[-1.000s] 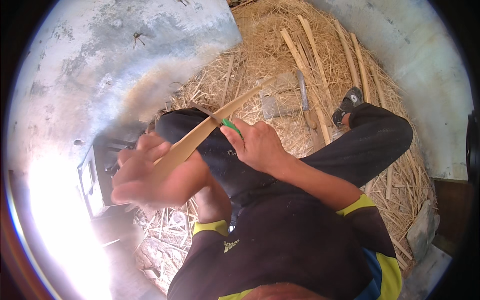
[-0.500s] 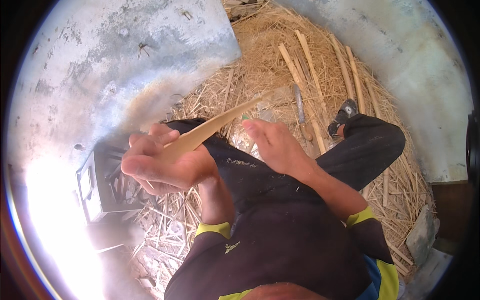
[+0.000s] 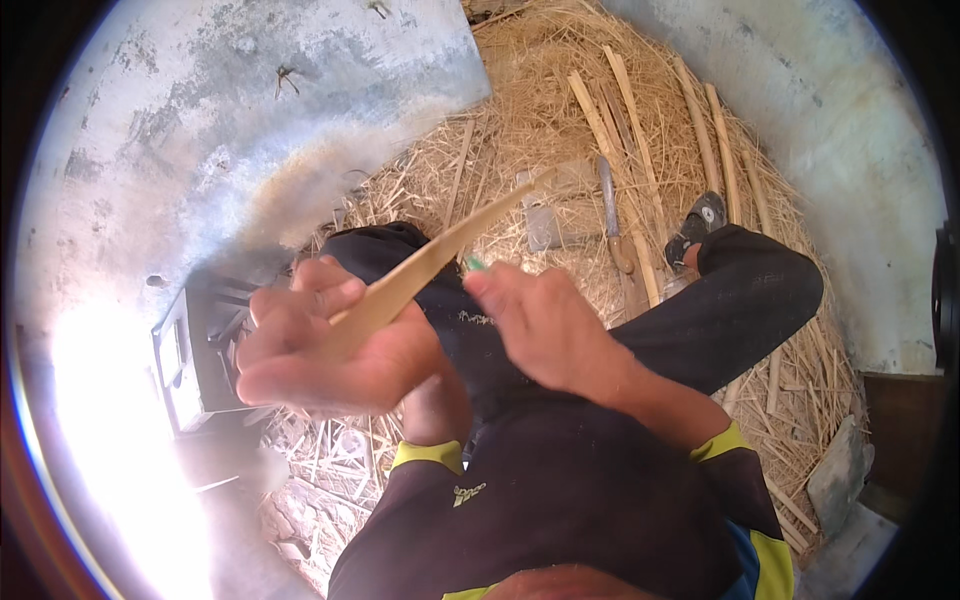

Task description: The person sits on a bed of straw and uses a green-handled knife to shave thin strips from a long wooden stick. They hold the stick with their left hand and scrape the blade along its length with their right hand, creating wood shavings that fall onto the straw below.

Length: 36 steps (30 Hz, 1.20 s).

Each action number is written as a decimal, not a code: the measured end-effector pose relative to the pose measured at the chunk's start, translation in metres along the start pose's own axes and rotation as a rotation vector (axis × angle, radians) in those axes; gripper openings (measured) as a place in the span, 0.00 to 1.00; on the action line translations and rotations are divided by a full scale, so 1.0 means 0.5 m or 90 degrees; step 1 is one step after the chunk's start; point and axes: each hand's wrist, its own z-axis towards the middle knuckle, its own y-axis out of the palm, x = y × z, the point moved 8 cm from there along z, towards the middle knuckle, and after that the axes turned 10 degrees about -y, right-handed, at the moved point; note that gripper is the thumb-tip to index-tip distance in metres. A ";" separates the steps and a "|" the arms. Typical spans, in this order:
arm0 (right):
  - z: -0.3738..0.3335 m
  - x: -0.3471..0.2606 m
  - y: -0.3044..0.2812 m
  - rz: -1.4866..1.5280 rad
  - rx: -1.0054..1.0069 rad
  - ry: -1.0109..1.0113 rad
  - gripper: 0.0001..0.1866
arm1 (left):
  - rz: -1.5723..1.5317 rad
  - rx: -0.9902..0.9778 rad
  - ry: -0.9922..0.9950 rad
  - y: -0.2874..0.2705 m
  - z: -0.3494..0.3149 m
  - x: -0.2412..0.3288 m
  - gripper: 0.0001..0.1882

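My left hand (image 3: 345, 365) is closed around the broad end of a flat, pale wooden strip (image 3: 440, 252). The strip slants up to the right and narrows toward its far tip. Close to the strip's lower edge is my right hand (image 3: 550, 325), its fingers pinched on a small green piece (image 3: 474, 264). Only the tip of that piece shows, so its kind is unclear. I cannot tell whether it touches the strip. Beyond the hands, a knife (image 3: 609, 195) with a wooden handle lies on the floor.
Straw-like shavings (image 3: 540, 60) cover the floor. Several long pale sticks (image 3: 632, 110) lie at the far right, near my shoe (image 3: 702, 222). A flat grey block (image 3: 545, 228) is beyond my hands. A box-like object (image 3: 188, 360) stands left, beside the worn wall (image 3: 200, 180).
My right hand with the green piece has shifted left and slightly down, nearer the broad end of the strip. My left hand keeps its hold, and the strip is tilted a little more steeply.
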 end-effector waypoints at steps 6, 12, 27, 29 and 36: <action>0.001 -0.049 0.028 0.001 0.019 -0.099 0.20 | 0.010 0.052 0.011 0.002 -0.016 0.008 0.25; 0.005 0.047 0.052 -0.312 -0.027 -0.071 0.10 | 0.068 0.075 0.012 -0.033 0.010 -0.001 0.26; 0.007 -0.097 0.001 0.137 -0.072 -0.051 0.20 | -0.007 0.051 0.004 -0.001 -0.013 -0.007 0.34; 0.003 -0.105 -0.002 0.117 -0.070 -0.065 0.20 | 0.050 0.072 0.023 0.002 -0.016 0.003 0.35; 0.000 -0.095 -0.011 -0.079 -0.014 -0.128 0.20 | 0.037 0.004 -0.008 0.019 -0.018 0.012 0.29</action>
